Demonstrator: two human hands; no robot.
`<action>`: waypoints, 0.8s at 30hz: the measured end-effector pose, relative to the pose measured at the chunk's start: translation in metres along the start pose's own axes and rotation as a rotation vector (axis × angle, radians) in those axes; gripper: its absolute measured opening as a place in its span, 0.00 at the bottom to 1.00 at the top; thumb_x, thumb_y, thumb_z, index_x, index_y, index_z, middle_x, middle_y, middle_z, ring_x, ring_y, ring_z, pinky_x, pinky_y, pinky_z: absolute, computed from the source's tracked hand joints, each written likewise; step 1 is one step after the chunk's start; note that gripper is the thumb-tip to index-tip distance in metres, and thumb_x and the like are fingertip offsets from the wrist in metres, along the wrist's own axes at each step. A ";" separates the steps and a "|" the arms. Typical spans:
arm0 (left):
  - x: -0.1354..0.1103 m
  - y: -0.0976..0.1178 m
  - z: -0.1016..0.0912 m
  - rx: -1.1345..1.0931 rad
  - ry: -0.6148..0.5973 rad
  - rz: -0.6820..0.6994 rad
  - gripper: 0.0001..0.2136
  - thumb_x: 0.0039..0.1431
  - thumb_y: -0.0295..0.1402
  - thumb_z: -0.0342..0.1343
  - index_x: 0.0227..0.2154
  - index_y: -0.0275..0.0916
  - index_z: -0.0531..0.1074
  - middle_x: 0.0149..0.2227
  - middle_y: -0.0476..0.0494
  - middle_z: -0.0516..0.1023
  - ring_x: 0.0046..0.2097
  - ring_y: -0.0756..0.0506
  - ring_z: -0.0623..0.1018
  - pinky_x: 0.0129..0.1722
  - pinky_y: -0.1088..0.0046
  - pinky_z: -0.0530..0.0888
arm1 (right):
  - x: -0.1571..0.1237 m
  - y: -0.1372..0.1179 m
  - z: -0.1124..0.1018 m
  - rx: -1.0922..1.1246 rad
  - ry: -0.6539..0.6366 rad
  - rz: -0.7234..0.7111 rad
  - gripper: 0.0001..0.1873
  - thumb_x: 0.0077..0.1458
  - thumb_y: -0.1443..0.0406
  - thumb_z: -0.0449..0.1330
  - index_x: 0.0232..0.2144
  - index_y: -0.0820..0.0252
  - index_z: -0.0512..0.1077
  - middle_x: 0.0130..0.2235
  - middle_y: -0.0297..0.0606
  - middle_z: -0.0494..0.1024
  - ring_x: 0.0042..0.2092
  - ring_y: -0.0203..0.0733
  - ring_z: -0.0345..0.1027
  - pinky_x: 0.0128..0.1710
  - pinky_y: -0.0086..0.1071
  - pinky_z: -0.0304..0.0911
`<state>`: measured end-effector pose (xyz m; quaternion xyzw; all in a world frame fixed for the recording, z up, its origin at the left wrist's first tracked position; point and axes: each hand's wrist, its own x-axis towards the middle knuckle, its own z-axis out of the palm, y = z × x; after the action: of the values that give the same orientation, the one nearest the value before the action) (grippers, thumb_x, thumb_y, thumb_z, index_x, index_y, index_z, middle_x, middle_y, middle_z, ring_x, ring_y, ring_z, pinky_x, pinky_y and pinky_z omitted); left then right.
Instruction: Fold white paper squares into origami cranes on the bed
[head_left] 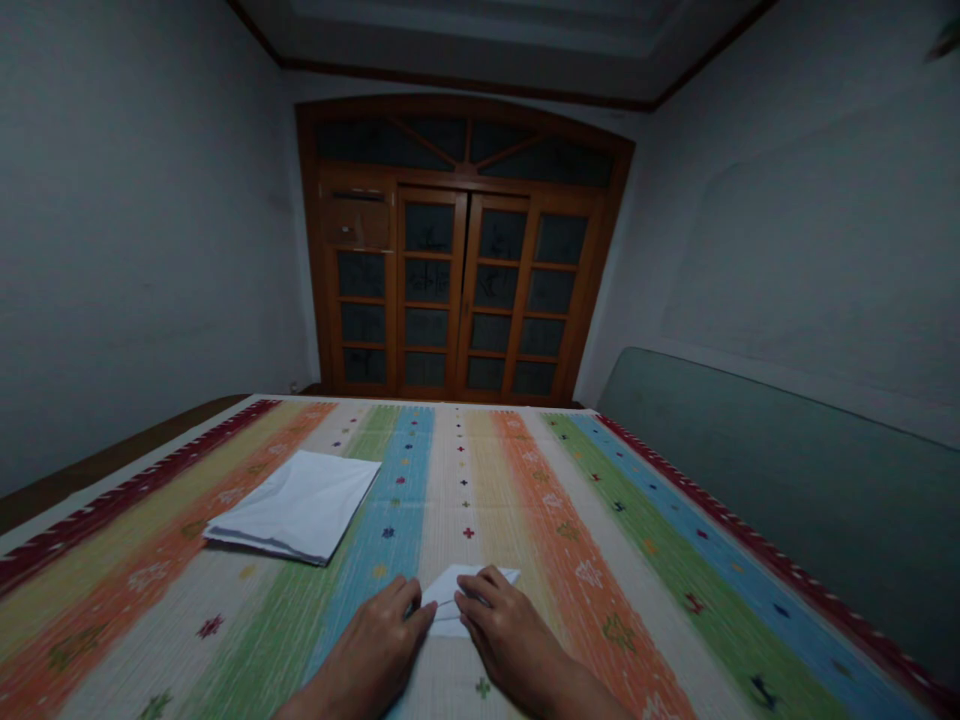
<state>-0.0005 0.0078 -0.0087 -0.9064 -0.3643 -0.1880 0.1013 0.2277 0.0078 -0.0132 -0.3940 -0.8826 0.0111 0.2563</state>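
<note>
Left hand (386, 625), right hand (504, 622) bare, slim-fingered; visible forearms (589, 695) likewise bare.

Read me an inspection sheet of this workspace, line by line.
Surface: striped tablecloth with small woven motifs.
Job's things: small white paper between the hands, a fold-like line across it.
Clutter: stack of white sheets, apart from the hands, to the left.
Hands: left hand at the paper's left side, right hand over its right part; pinching or pressing, cannot tell.
Cables: nothing seen.
Surroundings: wooden doors with glass panes ahead, pale walls, grey-green panel at right; dim light.
</note>
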 end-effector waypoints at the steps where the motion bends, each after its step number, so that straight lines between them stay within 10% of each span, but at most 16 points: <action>1: 0.000 -0.001 0.000 0.023 -0.008 0.013 0.11 0.64 0.20 0.53 0.44 0.39 0.75 0.36 0.42 0.76 0.36 0.42 0.77 0.36 0.70 0.77 | 0.000 0.001 0.001 -0.010 0.006 -0.005 0.14 0.62 0.77 0.58 0.46 0.61 0.76 0.51 0.45 0.80 0.49 0.53 0.72 0.49 0.46 0.75; 24: 0.011 -0.002 -0.006 -0.483 0.053 -0.282 0.12 0.63 0.21 0.58 0.42 0.42 0.82 0.37 0.43 0.82 0.40 0.42 0.80 0.42 0.68 0.75 | 0.013 0.007 -0.006 0.072 0.048 0.089 0.09 0.64 0.76 0.58 0.36 0.61 0.74 0.38 0.40 0.79 0.42 0.47 0.70 0.43 0.37 0.67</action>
<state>0.0036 0.0138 0.0017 -0.8393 -0.4288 -0.3055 -0.1354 0.2277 0.0206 -0.0034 -0.4235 -0.8569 0.0445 0.2906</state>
